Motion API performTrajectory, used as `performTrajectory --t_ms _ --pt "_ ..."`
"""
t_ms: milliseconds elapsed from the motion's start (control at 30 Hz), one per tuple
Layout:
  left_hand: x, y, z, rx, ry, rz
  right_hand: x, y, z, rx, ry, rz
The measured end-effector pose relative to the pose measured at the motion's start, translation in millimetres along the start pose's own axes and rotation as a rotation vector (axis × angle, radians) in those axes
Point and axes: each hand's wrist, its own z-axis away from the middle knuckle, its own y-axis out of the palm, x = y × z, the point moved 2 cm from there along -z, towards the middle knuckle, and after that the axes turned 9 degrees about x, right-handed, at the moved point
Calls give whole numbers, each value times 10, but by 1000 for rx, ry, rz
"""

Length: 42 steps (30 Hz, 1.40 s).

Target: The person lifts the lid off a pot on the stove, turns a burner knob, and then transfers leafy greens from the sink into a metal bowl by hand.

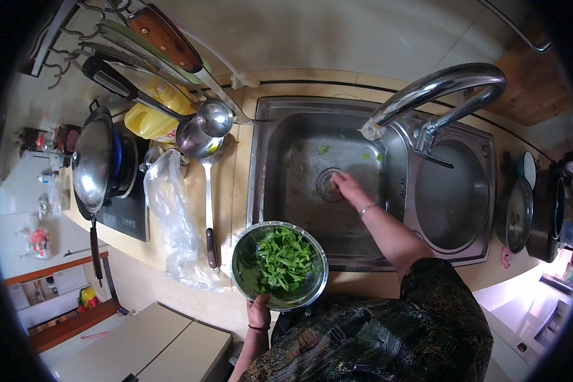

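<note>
My left hand (259,311) grips the near rim of a stainless steel bowl (241,260), thumb over the edge. Chopped leafy greens (286,258) fill much of the bowl, which is held at the front left corner of the steel sink (305,224). Down in the large basin, my right hand (346,187) is at the drain strainer (325,180), its fingers bunched together. Whether those fingers pinch anything is too small to tell. Bits of green leaf (322,150) lie scattered on the basin floor, some around the drain.
A chrome faucet (439,81) arches over the sink. Ladles (215,118) hang at the left above a yellow jug (148,117). A lidded wok (94,167) sits over a blue flame. Beside it lie a plastic bag (172,200) and a long-handled utensil (209,200). Pans (518,215) stand at right.
</note>
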Motion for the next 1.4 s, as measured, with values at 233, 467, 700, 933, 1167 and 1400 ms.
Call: performTrajectory --t_ms 233,467,700,933,1167,1400 --pt "78 -82 -37 27 -37 32 233 -172 -832 -311 -103 -120" --pt "178 -170 -24 8 -83 60 449 829 -1129 -444 -226 590" --pt "169 -168 22 -7 -103 56 446 1346 -170 313 -231 1318" --pt "52 -44 -26 15 -36 14 -485 1074 344 490 -280 1196" --pt "124 -121 -16 41 -4 98 90 659 739 377 -325 1082" --pt "68 -77 -46 52 -5 -16 1910 951 1912 21 -829 494"
